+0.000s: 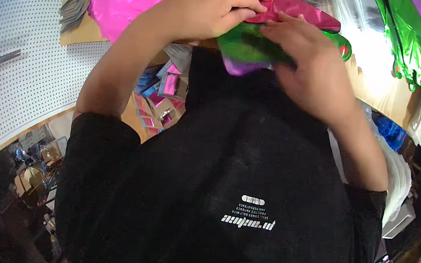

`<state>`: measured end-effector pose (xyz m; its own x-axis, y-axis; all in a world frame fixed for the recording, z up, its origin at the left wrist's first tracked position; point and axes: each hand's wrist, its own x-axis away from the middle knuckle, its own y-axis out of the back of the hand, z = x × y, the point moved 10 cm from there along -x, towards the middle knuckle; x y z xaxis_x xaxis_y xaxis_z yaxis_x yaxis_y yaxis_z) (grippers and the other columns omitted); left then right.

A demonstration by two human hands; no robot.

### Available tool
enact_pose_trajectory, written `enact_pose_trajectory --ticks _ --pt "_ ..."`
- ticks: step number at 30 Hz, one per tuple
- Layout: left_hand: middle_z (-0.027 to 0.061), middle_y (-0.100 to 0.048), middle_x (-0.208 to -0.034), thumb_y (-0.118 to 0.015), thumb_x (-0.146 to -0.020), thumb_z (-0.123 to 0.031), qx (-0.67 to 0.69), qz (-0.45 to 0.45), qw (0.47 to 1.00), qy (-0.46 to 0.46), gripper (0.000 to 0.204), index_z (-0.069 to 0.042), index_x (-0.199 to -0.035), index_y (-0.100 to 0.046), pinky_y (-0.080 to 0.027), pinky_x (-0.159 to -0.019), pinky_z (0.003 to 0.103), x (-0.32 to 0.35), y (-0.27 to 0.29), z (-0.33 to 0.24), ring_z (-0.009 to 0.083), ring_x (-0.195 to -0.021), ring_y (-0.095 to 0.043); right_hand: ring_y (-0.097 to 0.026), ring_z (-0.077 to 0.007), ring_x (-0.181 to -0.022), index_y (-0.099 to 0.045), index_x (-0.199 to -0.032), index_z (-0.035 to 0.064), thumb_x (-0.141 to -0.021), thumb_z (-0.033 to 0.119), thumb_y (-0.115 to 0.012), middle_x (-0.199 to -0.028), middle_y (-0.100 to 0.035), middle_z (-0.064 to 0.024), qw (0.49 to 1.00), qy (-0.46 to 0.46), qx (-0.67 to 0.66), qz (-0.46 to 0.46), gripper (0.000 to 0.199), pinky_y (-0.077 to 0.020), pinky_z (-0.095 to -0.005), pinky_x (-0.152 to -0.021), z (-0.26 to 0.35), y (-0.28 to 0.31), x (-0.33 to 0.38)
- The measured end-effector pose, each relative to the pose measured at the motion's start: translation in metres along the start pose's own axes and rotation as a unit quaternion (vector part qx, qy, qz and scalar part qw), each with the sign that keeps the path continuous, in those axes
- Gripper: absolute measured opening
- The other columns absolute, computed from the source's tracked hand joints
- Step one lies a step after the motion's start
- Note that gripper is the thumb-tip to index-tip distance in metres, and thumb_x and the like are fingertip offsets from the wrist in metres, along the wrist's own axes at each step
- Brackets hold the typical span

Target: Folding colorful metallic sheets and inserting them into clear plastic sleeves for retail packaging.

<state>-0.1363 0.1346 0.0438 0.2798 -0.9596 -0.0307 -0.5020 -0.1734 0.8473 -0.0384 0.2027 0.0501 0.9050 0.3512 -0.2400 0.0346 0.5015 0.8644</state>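
My left hand is at the top middle, its thumb and fingers closed on the left end of a shiny crimson foil piece. Below it lies a green foil piece, partly blurred, with a purple foil edge showing underneath. My right hand reaches over the green foil from the right, its fingertips near the crimson foil's lower edge. Motion smears these fingers, so their grip is unclear. What the green and purple foil are made into is not visible.
Pink foil lies on cardboard at the left, beside a white dotted board. More green foil and clear plastic sheets are at the right. Below the table edge sit small pink and blue packets and a white plastic bag.
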Motion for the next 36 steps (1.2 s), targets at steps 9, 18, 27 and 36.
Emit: enact_pose_trajectory --ticks 9,18,27,36 --pt "0.0213 -0.067 -0.123 -0.062 -0.102 -0.035 0.107 -0.042 0.933 -0.342 0.039 0.002 -0.108 -0.073 -0.048 -0.102 0.042 0.030 0.006 0.023 0.0366 -0.116 -0.062 -0.066 -0.0372 -0.093 -0.073 -0.104 -0.0008 -0.093 0.010 -0.070 -0.095 -0.069 -0.0180 0.992 -0.058 -0.012 -0.116 0.016 -0.0521 -0.0429 -0.084 -0.033 0.031 -0.028" --pt "0.0223 -0.068 -0.126 -0.064 -0.100 -0.028 0.116 -0.004 0.990 0.074 0.034 0.003 -0.113 -0.072 -0.050 -0.098 0.044 0.004 0.008 0.008 0.0373 -0.113 -0.064 -0.064 -0.0401 -0.090 -0.070 -0.100 -0.0024 -0.096 0.019 -0.069 -0.089 -0.065 -0.0200 0.982 -0.156 -0.058 -0.090 0.021 -0.0501 -0.0460 -0.080 -0.049 0.034 -0.023" --pt "0.0219 -0.068 -0.129 -0.059 -0.101 -0.019 0.146 -0.034 0.985 0.090 0.028 0.000 -0.116 -0.073 -0.047 -0.104 0.045 0.004 0.003 0.008 0.0375 -0.120 -0.062 -0.061 -0.0408 -0.086 -0.067 -0.096 -0.0037 -0.097 0.028 -0.068 -0.087 -0.063 -0.0212 0.995 -0.100 0.019 0.009 0.031 -0.0473 -0.0470 -0.079 -0.072 0.029 -0.004" --pt "0.0235 -0.065 -0.132 -0.058 -0.102 -0.019 0.149 -0.055 0.985 0.069 0.030 0.001 -0.119 -0.071 -0.045 -0.108 0.045 0.002 0.002 0.008 0.0380 -0.124 -0.059 -0.061 -0.0408 -0.089 -0.068 -0.094 -0.0005 -0.092 0.026 -0.074 -0.089 -0.063 -0.0188 0.992 0.020 0.088 -0.086 0.028 -0.0482 -0.0468 -0.079 -0.040 0.050 -0.015"
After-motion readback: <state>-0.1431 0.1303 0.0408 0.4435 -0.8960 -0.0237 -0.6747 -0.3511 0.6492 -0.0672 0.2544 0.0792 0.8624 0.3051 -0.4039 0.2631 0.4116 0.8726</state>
